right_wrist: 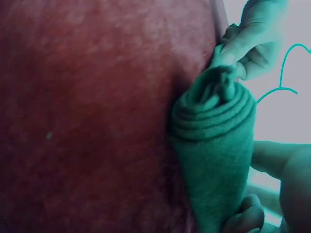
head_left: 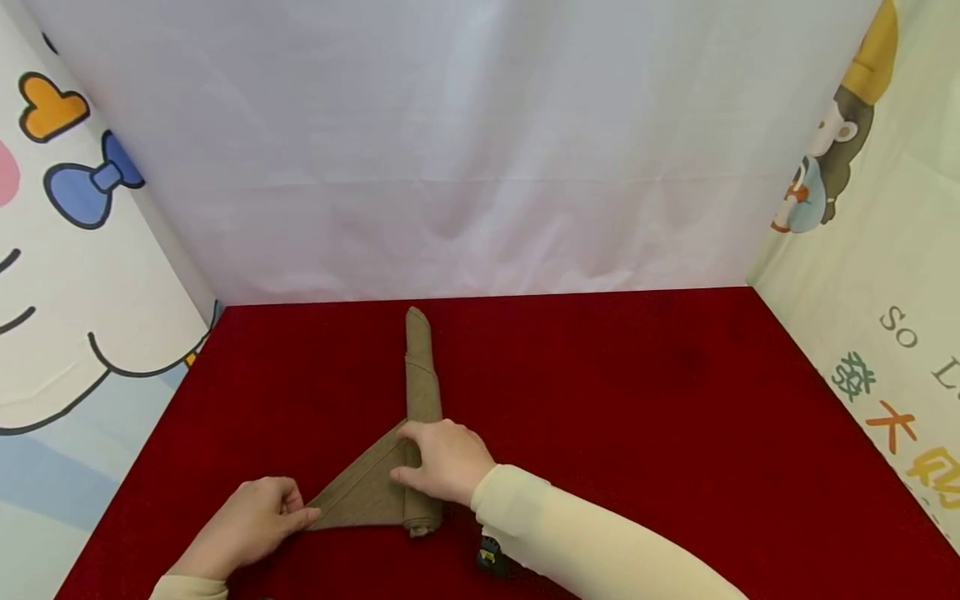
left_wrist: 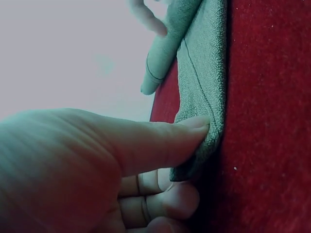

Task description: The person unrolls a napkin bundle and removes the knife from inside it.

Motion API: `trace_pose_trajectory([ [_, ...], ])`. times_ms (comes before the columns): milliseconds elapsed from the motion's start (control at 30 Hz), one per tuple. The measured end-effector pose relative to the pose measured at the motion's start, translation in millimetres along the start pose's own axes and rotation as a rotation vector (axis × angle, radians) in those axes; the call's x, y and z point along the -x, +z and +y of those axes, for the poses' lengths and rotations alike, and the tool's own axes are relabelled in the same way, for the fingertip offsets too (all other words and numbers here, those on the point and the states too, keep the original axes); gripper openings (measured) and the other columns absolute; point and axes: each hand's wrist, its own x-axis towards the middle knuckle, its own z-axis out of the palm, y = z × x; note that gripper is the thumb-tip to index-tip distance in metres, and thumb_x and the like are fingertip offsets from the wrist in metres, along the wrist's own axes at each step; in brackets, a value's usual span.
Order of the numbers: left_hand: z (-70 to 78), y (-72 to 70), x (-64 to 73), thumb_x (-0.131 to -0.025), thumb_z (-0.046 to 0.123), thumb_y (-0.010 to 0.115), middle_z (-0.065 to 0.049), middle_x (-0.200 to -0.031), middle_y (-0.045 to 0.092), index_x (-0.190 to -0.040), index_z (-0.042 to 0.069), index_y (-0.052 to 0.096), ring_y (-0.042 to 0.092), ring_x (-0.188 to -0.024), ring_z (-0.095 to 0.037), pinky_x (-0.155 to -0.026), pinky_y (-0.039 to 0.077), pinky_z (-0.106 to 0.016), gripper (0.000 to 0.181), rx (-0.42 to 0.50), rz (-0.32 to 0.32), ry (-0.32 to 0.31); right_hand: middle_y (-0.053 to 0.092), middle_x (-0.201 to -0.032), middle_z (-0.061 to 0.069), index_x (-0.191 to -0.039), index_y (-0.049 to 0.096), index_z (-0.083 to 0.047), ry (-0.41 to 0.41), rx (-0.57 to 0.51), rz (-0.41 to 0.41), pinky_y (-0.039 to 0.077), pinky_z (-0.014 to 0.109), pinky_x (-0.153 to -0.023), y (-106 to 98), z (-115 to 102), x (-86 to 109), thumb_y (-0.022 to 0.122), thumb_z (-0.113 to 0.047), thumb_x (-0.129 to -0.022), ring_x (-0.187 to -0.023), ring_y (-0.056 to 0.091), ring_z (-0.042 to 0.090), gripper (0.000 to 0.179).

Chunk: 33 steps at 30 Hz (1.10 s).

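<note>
Both hands' fingers on cloth

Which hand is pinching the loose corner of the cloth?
The left hand pinches the flat corner of the cloth; the right hand grips the rolled part instead.

Matt brown cloth, fuzzy red felt tbl

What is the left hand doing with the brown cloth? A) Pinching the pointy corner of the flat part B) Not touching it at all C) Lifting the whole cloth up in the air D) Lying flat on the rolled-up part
A: the left hand pinches the brown cloth at its pointed corner between thumb and fingers, while the right hand holds the rolled part on the red table.
</note>
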Motion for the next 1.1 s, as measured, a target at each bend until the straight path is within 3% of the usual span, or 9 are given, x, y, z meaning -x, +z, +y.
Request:
trace_pose_trajectory([
  [67,-0.1,0.4,-0.9,-0.083,0.034,0.075,0.002,-0.054,0.044,-0.066,0.014,0.055,0.042,-0.051,-0.013,-0.049,0.036,-0.027,0.032,0.002,-0.004,-0.001,0.061,-0.067,-0.01,-0.126,0.065,-0.023,-0.041,0.051,-0.018,0.038,0.02,-0.043,1,3,0.8,0.068,-0.039,-0.09,-0.046,0.04,0.002,0.039],
  [167,-0.7,0.8,-0.8,-0.083,0.034,0.075,0.002,-0.054,0.045,-0.066,0.014,0.056,0.042,-0.051,-0.013,-0.05,0.036,-0.027,0.032,0.008,-0.012,-0.017,0.052,-0.058,-0.013,-0.119,0.069,-0.024,-0.076,0.079,-0.048,0.037,0.02,-0.043,-1,8,2.2,0.064,-0.041,-0.092,-0.046,0.038,0.003,0.033],
  [467,-1.7,1.7,-0.1,-0.084,0.032,0.074,0.002,-0.054,0.045,-0.067,0.015,0.057,0.041,-0.05,-0.012,-0.049,0.036,-0.026,0.029,0.012,0.004,0.008,0.05,-0.058,-0.011,-0.11,0.067,-0.024,-0.029,0.054,-0.008,0.036,0.023,-0.045,-16,27,18.8,0.063,-0.051,-0.089,-0.049,0.039,0.004,0.035],
  [667,-2.5,0.7,-0.5,-0.084,0.033,0.074,0.002,-0.055,0.045,-0.068,0.015,0.057,0.042,-0.051,-0.013,-0.049,0.036,-0.027,0.03,0.013,0.0,-0.005,0.051,-0.056,-0.01,-0.107,0.063,-0.022,0.007,0.041,0.027,0.038,0.024,-0.044,-22,45,31.9,0.068,-0.049,-0.086,-0.048,0.042,0.004,0.034],
  [800,-1.5,0.5,-0.8,-0.084,0.033,0.074,0.002,-0.054,0.046,-0.068,0.015,0.057,0.042,-0.05,-0.013,-0.049,0.036,-0.027,0.03,0.019,-0.003,-0.013,0.053,-0.06,-0.011,-0.12,0.06,-0.023,0.019,-0.018,0.019,0.04,0.024,-0.044,-25,56,40.5,0.069,-0.04,-0.088,-0.048,0.047,0.004,0.038],
  [933,-1.1,-0.1,-0.8,-0.084,0.033,0.074,0.002,-0.054,0.045,-0.068,0.014,0.057,0.042,-0.05,-0.013,-0.048,0.036,-0.027,0.03,0.022,-0.003,-0.004,0.056,-0.075,-0.01,-0.136,0.054,-0.03,-0.068,0.006,-0.016,0.039,0.022,-0.049,-29,63,45.8,0.065,-0.027,-0.093,-0.056,0.045,0.005,0.045],
  [1100,-2.1,-0.5,-1.1,-0.084,0.034,0.074,0.002,-0.054,0.045,-0.068,0.014,0.057,0.042,-0.05,-0.013,-0.049,0.036,-0.027,0.03,0.023,-0.014,-0.011,0.062,-0.109,-0.008,-0.127,0.062,-0.029,-0.148,0.09,-0.044,0.044,0.022,-0.063,-29,63,43.8,0.054,-0.021,-0.097,-0.074,0.052,0.005,0.032],
])
